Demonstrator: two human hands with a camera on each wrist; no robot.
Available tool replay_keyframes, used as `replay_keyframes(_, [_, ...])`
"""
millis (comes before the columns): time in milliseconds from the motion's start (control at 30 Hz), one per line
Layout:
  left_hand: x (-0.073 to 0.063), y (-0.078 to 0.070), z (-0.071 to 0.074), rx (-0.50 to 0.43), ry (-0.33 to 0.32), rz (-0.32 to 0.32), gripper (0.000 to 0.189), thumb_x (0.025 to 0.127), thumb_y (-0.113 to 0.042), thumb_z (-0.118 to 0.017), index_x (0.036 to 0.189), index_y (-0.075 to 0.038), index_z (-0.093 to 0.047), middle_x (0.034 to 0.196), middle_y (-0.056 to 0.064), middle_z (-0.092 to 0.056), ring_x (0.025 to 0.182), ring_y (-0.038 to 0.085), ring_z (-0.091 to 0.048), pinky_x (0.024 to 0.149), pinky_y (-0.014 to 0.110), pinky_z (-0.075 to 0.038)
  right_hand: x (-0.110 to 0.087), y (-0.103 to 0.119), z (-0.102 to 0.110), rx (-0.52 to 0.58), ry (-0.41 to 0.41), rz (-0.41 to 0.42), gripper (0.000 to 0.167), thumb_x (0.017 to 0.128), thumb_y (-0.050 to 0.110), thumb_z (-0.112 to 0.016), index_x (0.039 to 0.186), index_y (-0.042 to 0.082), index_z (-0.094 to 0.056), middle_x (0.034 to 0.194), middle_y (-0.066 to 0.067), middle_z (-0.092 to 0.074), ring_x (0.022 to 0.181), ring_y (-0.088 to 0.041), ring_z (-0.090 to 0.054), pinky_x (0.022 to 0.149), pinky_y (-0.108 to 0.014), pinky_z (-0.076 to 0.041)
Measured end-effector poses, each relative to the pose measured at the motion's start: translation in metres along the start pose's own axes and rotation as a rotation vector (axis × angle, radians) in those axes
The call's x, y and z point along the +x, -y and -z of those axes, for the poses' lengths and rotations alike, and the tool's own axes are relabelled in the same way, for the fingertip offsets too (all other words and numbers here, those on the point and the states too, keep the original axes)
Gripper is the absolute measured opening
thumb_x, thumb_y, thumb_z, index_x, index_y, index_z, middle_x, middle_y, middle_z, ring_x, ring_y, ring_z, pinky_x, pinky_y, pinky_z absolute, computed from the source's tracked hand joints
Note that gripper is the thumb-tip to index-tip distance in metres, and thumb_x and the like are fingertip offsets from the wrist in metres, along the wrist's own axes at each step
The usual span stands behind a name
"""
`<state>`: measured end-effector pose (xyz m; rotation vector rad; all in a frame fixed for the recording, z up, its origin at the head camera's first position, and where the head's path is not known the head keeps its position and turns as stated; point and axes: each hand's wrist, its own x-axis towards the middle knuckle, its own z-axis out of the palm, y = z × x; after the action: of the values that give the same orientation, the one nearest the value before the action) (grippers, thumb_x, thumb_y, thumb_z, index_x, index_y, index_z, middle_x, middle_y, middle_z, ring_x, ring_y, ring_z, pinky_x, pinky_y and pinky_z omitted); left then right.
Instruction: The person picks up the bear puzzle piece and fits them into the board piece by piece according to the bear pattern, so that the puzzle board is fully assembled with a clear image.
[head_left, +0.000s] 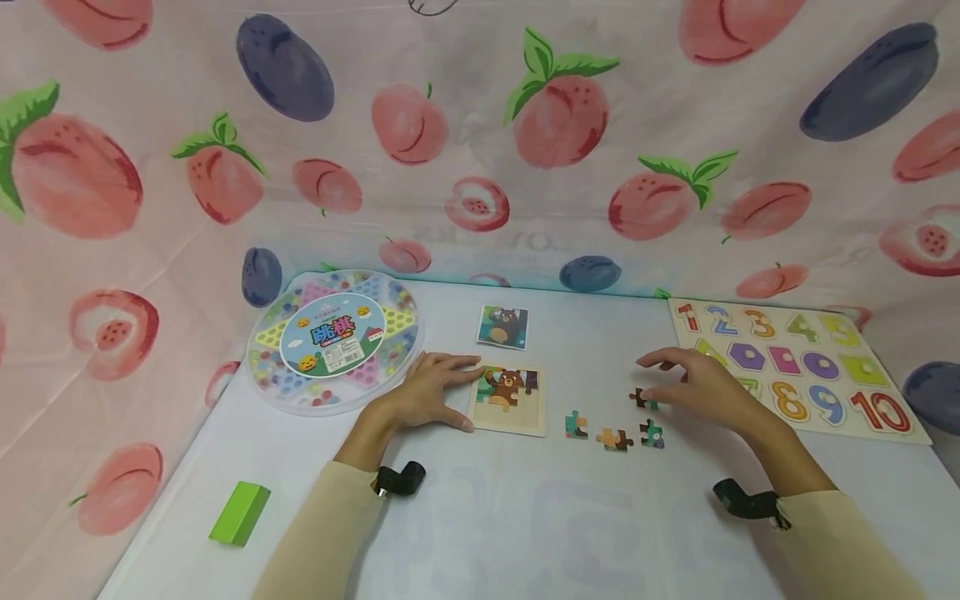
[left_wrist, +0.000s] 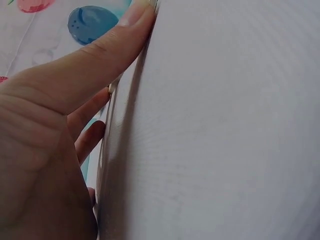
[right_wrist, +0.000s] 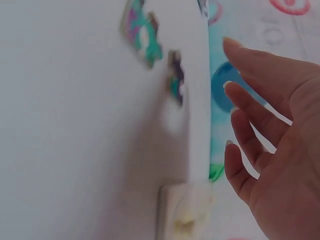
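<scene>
My left hand rests at the left side of a small wooden puzzle board, its index finger at the upper left corner and its thumb at the lower left. A partly assembled bear picture sits inside the board. In the left wrist view the thumb stretches out straight. Over the table hovers my right hand, fingers spread and loosely bent, holding nothing. Its fingertips overlap a dark and green puzzle piece in the head view. Nearby lie a teal piece, an orange-brown piece and a green piece.
A bear picture card lies behind the board. At left is a round Chinese checkers set, with a green block nearer me. A number and shape board lies at right, partly behind the right hand. Fruit-print cloth hangs behind.
</scene>
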<state>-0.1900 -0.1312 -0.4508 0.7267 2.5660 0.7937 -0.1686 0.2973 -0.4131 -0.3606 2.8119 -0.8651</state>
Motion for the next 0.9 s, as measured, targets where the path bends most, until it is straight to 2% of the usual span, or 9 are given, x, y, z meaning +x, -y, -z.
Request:
replay_keyframes(167, [0.000, 0.001, 0.000, 0.000, -0.013, -0.019, 0.090, 0.075, -0.044, -0.088, 0.153, -0.025, -0.047, 0.167, -0.006, -0.035, 0.156, 0.029, -0.023, 0.130, 0.060, -0.003, -0.005, -0.011, -0.004, -0.023, 0.015, -0.036, 0.051, 0.083, 0.029, -0.085, 0.128, 0.014, -0.068, 0.130, -0.013, -0.069, 0.121, -0.034, -0.054, 0.097, -0.052, -0.047])
replay_keyframes(400, [0.001, 0.003, -0.002, 0.005, -0.016, -0.032, 0.090, 0.075, -0.045, -0.088, 0.153, -0.026, -0.047, 0.168, -0.005, -0.035, 0.155, 0.030, -0.024, 0.130, 0.061, 0.000, -0.005, -0.020, -0.013, -0.022, 0.021, -0.055, 0.047, 0.082, 0.028, -0.086, 0.125, 0.015, -0.070, 0.131, -0.015, -0.068, 0.124, -0.037, -0.054, 0.105, -0.063, -0.043])
replay_keyframes(700, [0.000, 0.002, -0.002, 0.002, -0.016, -0.023, 0.090, 0.075, -0.045, -0.088, 0.153, -0.026, -0.048, 0.167, -0.006, -0.035, 0.155, 0.029, -0.024, 0.130, 0.061, 0.001, -0.004, -0.025, -0.018, -0.025, -0.009, -0.014, 0.036, 0.083, 0.018, -0.085, 0.116, 0.014, -0.074, 0.124, -0.014, -0.072, 0.122, -0.036, -0.057, 0.107, -0.062, -0.043])
replay_keyframes(900, [0.000, 0.002, -0.002, 0.002, -0.015, -0.019, 0.089, 0.075, -0.044, -0.088, 0.153, -0.026, -0.048, 0.168, -0.006, -0.034, 0.155, 0.029, -0.024, 0.130, 0.060, 0.000, -0.003, -0.026, -0.021, -0.031, -0.019, -0.026, 0.032, 0.083, 0.017, -0.084, 0.113, 0.014, -0.075, 0.122, -0.015, -0.073, 0.121, -0.037, -0.058, 0.106, -0.061, -0.043])
